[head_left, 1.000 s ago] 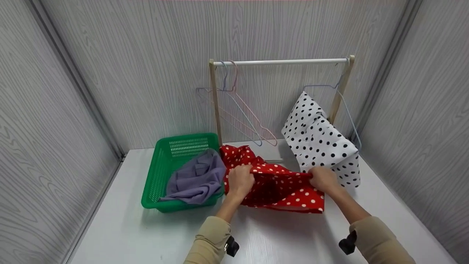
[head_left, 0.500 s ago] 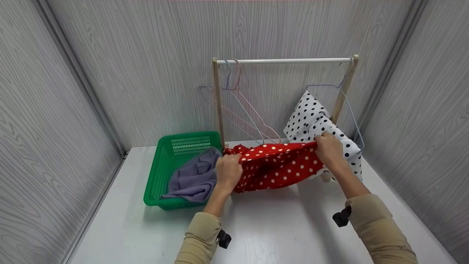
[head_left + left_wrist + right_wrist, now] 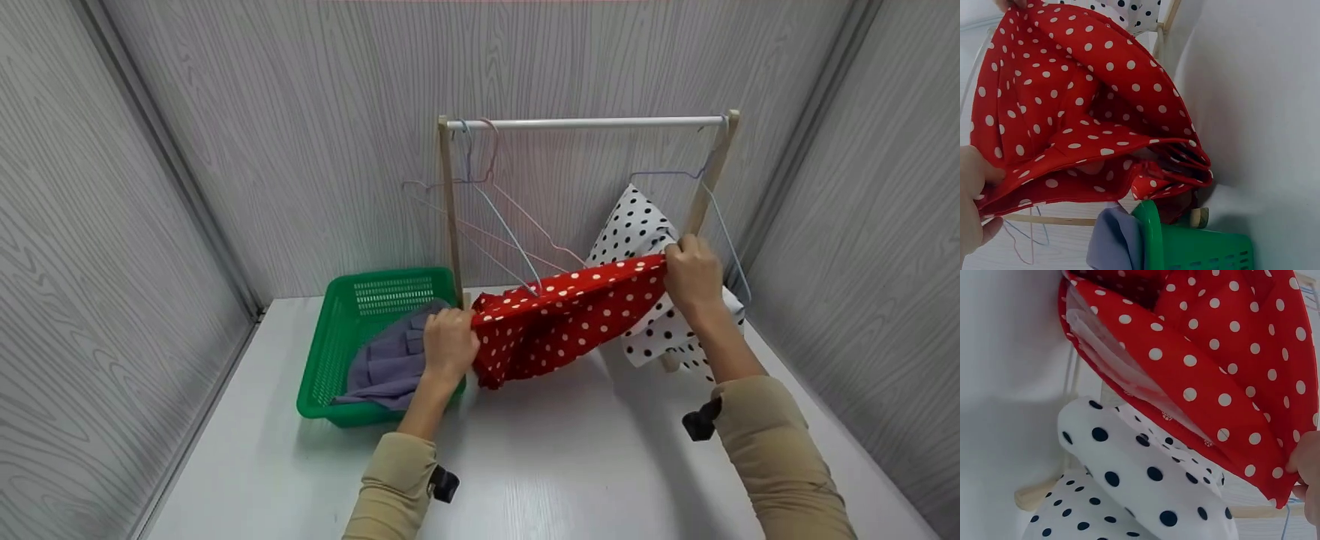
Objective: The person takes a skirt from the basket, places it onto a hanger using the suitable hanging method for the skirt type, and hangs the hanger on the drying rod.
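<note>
A red garment with white polka dots [image 3: 570, 322] is stretched between my two hands above the table. My left hand [image 3: 450, 341] grips its left end beside the green basket. With my right hand [image 3: 694, 274] I pinch the other end, held higher, in front of the white garment with black dots [image 3: 630, 225]. In the left wrist view the red garment [image 3: 1050, 107] hangs in deep folds. A pale inner layer shows inside the red garment [image 3: 1185, 354] in the right wrist view. The lower end of a blue hanger [image 3: 504, 221] overlaps the red garment's upper edge; contact is unclear.
A rack with a white rail [image 3: 585, 123] and wooden posts stands at the back. A pink hanger [image 3: 525, 216] hangs at its left, and the white garment's hanger [image 3: 729, 240] at its right. The green basket [image 3: 309, 375] holds a purple cloth [image 3: 382, 367].
Both hands have raised the red garment off the table and spread farther apart. My right hand has gone up and right, my left hand left and slightly up.
</note>
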A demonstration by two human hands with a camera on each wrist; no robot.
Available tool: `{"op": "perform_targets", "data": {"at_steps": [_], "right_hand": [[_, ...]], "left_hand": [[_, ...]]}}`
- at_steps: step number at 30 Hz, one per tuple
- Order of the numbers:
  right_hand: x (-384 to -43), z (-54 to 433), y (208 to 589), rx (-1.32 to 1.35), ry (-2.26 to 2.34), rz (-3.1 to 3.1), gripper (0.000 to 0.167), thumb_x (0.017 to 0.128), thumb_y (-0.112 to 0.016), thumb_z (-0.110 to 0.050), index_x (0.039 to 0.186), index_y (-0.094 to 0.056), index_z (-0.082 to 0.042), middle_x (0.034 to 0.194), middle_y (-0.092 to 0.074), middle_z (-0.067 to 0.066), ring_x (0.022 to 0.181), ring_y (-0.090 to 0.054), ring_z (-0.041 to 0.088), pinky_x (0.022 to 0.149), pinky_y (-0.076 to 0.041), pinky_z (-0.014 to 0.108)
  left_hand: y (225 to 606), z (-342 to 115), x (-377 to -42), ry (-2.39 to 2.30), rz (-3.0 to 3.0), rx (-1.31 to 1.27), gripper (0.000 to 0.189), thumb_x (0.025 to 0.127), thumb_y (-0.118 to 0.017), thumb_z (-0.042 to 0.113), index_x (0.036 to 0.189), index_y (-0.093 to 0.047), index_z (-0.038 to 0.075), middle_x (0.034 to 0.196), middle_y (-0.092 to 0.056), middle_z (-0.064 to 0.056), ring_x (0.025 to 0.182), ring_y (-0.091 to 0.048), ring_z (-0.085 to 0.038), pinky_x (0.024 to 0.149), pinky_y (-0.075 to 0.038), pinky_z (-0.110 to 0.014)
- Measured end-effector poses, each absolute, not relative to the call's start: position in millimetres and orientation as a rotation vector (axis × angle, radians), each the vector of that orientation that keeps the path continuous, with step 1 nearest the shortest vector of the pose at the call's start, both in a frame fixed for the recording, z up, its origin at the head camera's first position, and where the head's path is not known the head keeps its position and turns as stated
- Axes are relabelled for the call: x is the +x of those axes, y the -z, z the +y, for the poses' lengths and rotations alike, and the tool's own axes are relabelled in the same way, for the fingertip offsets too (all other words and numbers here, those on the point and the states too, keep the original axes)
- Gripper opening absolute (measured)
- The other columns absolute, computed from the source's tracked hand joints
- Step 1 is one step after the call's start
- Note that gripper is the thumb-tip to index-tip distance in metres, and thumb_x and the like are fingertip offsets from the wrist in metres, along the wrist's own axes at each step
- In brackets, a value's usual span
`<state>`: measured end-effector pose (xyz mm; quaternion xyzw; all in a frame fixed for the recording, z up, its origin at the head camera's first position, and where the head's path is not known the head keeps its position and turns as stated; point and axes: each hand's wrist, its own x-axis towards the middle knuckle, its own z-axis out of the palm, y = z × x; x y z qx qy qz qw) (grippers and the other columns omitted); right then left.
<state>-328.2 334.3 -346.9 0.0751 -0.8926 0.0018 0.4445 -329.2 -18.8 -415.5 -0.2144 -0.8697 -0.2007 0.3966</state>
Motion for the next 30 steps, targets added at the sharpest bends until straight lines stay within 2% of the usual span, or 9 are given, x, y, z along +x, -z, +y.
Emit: {"op": "perform_targets", "data": {"at_steps": [5, 7, 10, 14, 16, 19, 22, 25, 30], "right_hand": [[-327.0, 339.3, 366.3, 0.146, 0.065, -2.377, 0.002, 0.073, -0.057, 0.013, 0.074, -0.056, 0.015, 0.076, -0.051, 0.027, 0.067, -0.052, 0.042, 0.056, -0.045, 0.050], [-326.6, 332.7, 374.4, 0.088, 0.121, -2.514, 0.005, 0.077, -0.056, 0.009, 0.075, -0.057, 0.014, 0.078, -0.051, 0.027, 0.070, -0.052, 0.041, 0.058, -0.046, 0.049], [-324.4, 311.7, 386.8, 0.083, 0.184, -2.713, 0.007, 0.078, -0.059, 0.003, 0.081, -0.058, 0.010, 0.083, -0.052, 0.024, 0.080, -0.051, 0.038, 0.068, -0.045, 0.047], [-319.1, 282.1, 408.0, 0.377, 0.136, -2.841, 0.018, 0.078, -0.063, -0.005, 0.093, -0.061, 0.003, 0.089, -0.056, 0.020, 0.087, -0.052, 0.036, 0.077, -0.043, 0.048], [-315.2, 275.0, 419.1, 0.542, 0.070, -2.885, 0.026, 0.077, -0.065, -0.008, 0.102, -0.062, 0.001, 0.093, -0.058, 0.018, 0.089, -0.054, 0.035, 0.078, -0.044, 0.048], [-307.7, 273.2, 436.5, 0.679, 0.011, -2.976, 0.033, 0.075, -0.069, -0.008, 0.107, -0.062, -0.002, 0.092, -0.059, 0.014, 0.086, -0.058, 0.032, 0.076, -0.047, 0.046], [-297.6, 274.6, 456.3, 0.743, 0.003, -3.040, 0.032, 0.074, -0.071, -0.006, 0.104, -0.060, -0.002, 0.088, -0.060, 0.012, 0.080, -0.060, 0.029, 0.072, -0.050, 0.043], [-288.4, 275.3, 478.3, 0.791, 0.039, -3.029, 0.029, 0.075, -0.070, -0.002, 0.101, -0.057, 0.000, 0.087, -0.059, 0.013, 0.076, -0.060, 0.029, 0.069, -0.051, 0.042], [-275.7, 277.0, 504.8, 0.719, 0.154, -3.026, 0.049, 0.071, -0.078, -0.007, 0.112, -0.052, 0.004, 0.095, -0.054, 0.019, 0.078, -0.059, 0.029, 0.070, -0.052, 0.043]], "left_hand": [[418.4, -16.6, -328.7, 0.808, -2.370, -0.484, 0.014, 0.073, -0.061, -0.004, 0.081, -0.071, 0.001, 0.074, -0.066, -0.011, 0.069, -0.059, -0.026, 0.066, -0.046, -0.039], [418.6, -12.7, -329.4, 0.890, -2.367, -0.476, 0.014, 0.074, -0.061, -0.003, 0.082, -0.071, 0.001, 0.077, -0.066, -0.011, 0.071, -0.060, -0.027, 0.068, -0.047, -0.041], [419.4, -5.3, -330.2, 0.897, -2.344, -0.477, 0.012, 0.075, -0.061, -0.001, 0.082, -0.070, 0.002, 0.077, -0.066, -0.010, 0.072, -0.061, -0.027, 0.067, -0.048, -0.040], [421.3, 1.1, -329.1, 0.882, -2.354, -0.505, 0.012, 0.076, -0.061, 0.000, 0.083, -0.070, 0.002, 0.079, -0.066, -0.010, 0.075, -0.062, -0.026, 0.071, -0.048, -0.040], [423.0, 1.9, -328.5, 0.880, -2.363, -0.527, 0.012, 0.076, -0.061, -0.001, 0.084, -0.070, 0.001, 0.081, -0.066, -0.010, 0.076, -0.062, -0.025, 0.073, -0.048, -0.039], [426.2, -1.2, -328.6, 0.868, -2.342, -0.582, 0.013, 0.075, -0.060, -0.004, 0.084, -0.068, 0.000, 0.081, -0.064, -0.010, 0.076, -0.061, -0.024, 0.073, -0.048, -0.038], [431.0, -9.2, -330.8, 0.776, -2.317, -0.713, 0.017, 0.072, -0.060, -0.008, 0.084, -0.067, 0.001, 0.081, -0.058, -0.009, 0.074, -0.057, -0.024, 0.070, -0.046, -0.036], [436.7, -17.6, -332.0, 0.613, -2.323, -0.965, 0.020, 0.073, -0.062, -0.010, 0.087, -0.067, 0.003, 0.081, -0.052, -0.008, 0.071, -0.051, -0.022, 0.066, -0.043, -0.034], [447.0, -22.5, -328.2, 0.222, -2.445, -1.303, 0.019, 0.078, -0.069, 0.001, 0.094, -0.070, 0.012, 0.088, -0.050, -0.006, 0.073, -0.048, -0.020, 0.068, -0.043, -0.031]]}}
